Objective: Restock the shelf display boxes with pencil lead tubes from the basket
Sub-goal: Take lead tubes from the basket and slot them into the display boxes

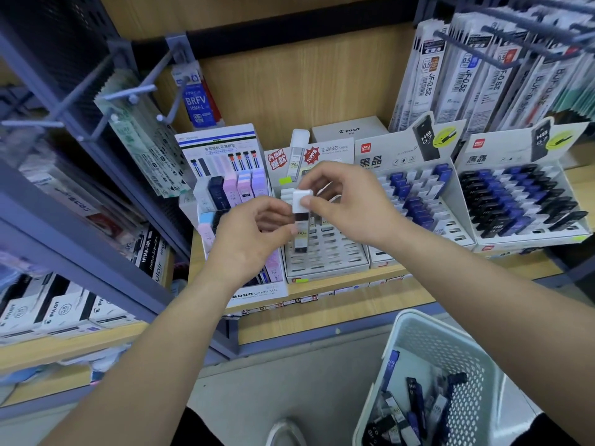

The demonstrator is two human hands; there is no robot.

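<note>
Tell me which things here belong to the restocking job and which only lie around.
Job: white-capped tube, pinched by left hand and right hand; slotted display box; basket.
Lying about: hanging refill packs; Pilot box.

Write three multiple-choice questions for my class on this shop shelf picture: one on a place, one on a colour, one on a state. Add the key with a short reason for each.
1. Where is the basket?
A. On a chair
B. Low at the right, below the shelf
C. Hanging from a hook

2. What colour is the cap of the held tube?
A. White
B. Red
C. Green

3. In what state is the display box under the tube?
A. Packed full
B. Mostly empty slots
C. Closed by a lid

Key:
1. B, it sits beneath the shelf edge, by the right arm.
2. A, the cap that the right hand pinches is white.
3. B, rows of bare slots show.
</note>
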